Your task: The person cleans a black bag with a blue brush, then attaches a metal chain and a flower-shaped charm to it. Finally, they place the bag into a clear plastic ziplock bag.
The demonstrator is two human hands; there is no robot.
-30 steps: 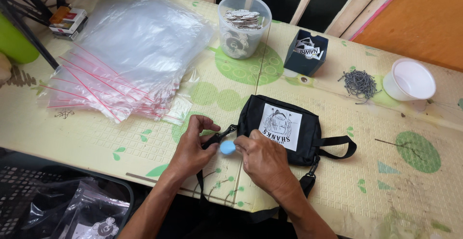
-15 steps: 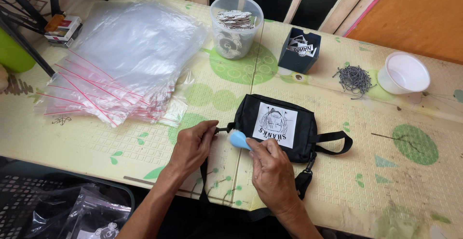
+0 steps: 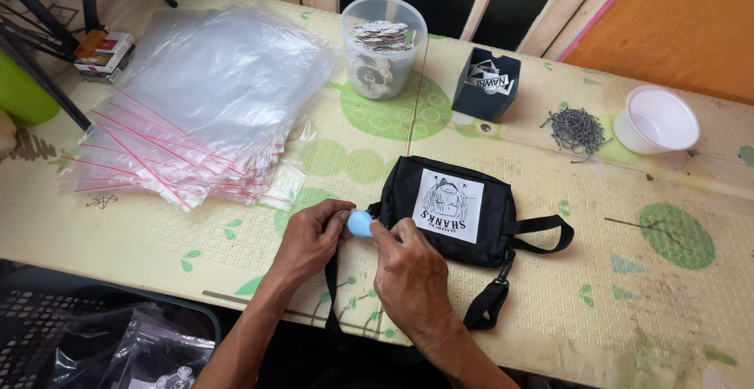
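Nearest, the left hand (image 3: 310,240) and the right hand (image 3: 410,275) meet at the table (image 3: 550,310) edge, each grip pinching a small light-blue object (image 3: 360,222) between fingertips. It sits against the left end of a black pouch (image 3: 452,210) with a white patch, whose strap trails off the edge. Left lies a stack of clear zip bags (image 3: 196,106). Beyond stand a plastic tub of tags (image 3: 382,47), a dark box (image 3: 485,84), a heap of small chains (image 3: 575,128) and a white bowl (image 3: 657,119).

Your table (image 3: 236,248) wears a pale mat with green patterns. On it: bags (image 3: 196,98) at upper left, a tub (image 3: 383,47) and dark box (image 3: 487,83) at top centre, chains (image 3: 576,128) and a white cup (image 3: 656,120) upper right. The pouch (image 3: 452,210) lies mid-frame.
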